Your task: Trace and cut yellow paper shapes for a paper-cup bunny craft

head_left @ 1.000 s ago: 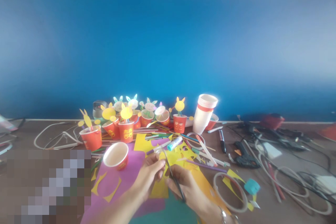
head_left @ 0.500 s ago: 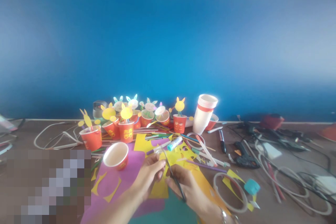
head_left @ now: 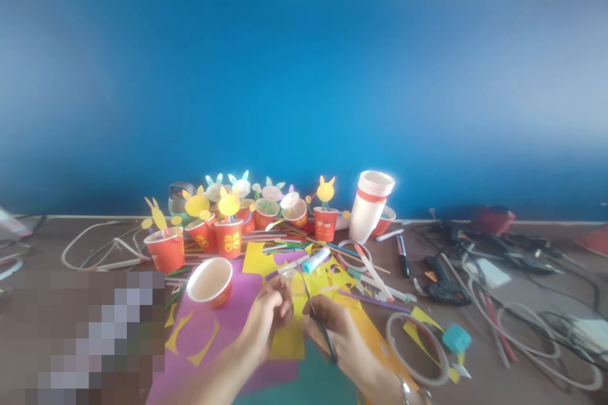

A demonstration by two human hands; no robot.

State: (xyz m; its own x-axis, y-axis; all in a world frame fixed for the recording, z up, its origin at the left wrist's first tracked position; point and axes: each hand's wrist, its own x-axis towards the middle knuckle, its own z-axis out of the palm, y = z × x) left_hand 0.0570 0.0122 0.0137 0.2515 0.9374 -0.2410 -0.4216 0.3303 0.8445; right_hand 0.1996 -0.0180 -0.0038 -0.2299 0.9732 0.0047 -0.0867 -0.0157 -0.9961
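Observation:
My right hand [head_left: 339, 335] is closed round black-handled scissors [head_left: 317, 319], blades pointing up and away. My left hand [head_left: 266, 316] is closed beside it, fingers pinched on a small pale paper piece [head_left: 291, 283] at the blades. Both hands hover over sheets of yellow paper [head_left: 327, 281] and purple paper [head_left: 237, 316] on the brown table [head_left: 71, 259]. An empty red paper cup [head_left: 209, 281] lies tilted just left of my left hand.
A row of red cups with paper bunny and flower toppers [head_left: 228, 215] stands behind, with a stack of white cups [head_left: 370, 202], a glue stick [head_left: 316, 259], markers, straws, tape rings [head_left: 415, 348], a black glue gun [head_left: 439, 278] and cables at the right. A blue wall backs the table.
My hands have drawn slightly closer to me and together; the left fingers have curled tighter round the paper piece and the scissors have shifted a little right.

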